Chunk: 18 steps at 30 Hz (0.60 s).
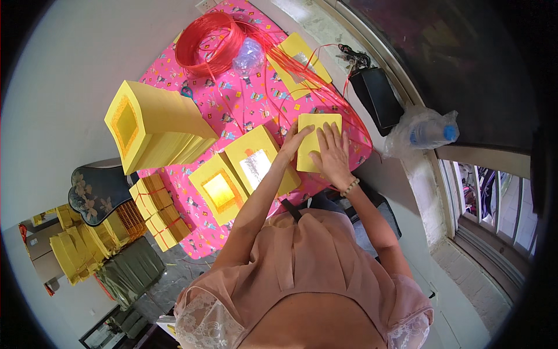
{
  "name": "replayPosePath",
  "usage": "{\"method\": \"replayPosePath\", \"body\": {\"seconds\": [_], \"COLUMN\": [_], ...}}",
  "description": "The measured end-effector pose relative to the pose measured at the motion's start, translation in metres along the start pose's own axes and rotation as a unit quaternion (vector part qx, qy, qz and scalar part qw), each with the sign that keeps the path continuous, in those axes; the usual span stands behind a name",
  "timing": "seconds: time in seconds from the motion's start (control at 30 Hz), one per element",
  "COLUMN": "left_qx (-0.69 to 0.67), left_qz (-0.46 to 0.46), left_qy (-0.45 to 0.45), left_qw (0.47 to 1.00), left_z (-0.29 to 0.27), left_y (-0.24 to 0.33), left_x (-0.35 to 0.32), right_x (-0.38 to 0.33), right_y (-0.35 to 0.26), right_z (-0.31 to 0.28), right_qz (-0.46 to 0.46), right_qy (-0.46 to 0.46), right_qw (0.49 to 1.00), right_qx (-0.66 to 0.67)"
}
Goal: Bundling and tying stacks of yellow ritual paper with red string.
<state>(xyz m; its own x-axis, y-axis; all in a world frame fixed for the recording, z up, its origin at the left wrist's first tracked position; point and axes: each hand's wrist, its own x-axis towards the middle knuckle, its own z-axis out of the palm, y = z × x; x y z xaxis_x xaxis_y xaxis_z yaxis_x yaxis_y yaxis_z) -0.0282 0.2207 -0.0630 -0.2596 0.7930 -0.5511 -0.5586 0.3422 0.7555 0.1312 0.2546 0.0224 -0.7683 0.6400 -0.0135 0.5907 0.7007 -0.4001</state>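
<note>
A small stack of yellow paper [308,152] lies at the right side of the table, under both my hands. My left hand [294,141] is at its left edge, the thumb over the top and the fingers along the side. With fingers stretched out, my right hand [333,156] rests flat on top of the stack, a beaded bracelet at its wrist. Left of them sit a yellow paper stack with a silver square [254,168] and another with a gold square in an orange border [220,191]. My left forearm partly covers the silver-square stack.
A tall yellow paper pile [168,119] stands on the pink patterned tablecloth [224,104]. Red plastic strands [212,43], clear crumpled plastic [248,57] and a yellow sheet [289,49] lie at the back. Tied bundles [158,212] sit left; a bagged bottle [427,135] is by the window.
</note>
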Motion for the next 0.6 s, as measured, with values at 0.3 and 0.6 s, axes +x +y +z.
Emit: {"method": "replayPosePath", "body": {"seconds": [0.3,0.6], "left_qx": [0.299,0.555], "left_qz": [0.299,0.120], "left_qy": [0.237,0.230], "left_qw": [0.875,0.790], "left_z": [-0.043,-0.040], "left_y": [0.034,0.042], "left_x": [0.080,0.129], "right_x": [-0.004,-0.011], "right_y": [-0.002,0.005], "right_z": [0.004,0.012], "right_qz": [0.013,0.011], "right_qy": [0.003,0.030], "right_qw": [1.000,0.999], "right_qx": [-0.002,-0.001]}}
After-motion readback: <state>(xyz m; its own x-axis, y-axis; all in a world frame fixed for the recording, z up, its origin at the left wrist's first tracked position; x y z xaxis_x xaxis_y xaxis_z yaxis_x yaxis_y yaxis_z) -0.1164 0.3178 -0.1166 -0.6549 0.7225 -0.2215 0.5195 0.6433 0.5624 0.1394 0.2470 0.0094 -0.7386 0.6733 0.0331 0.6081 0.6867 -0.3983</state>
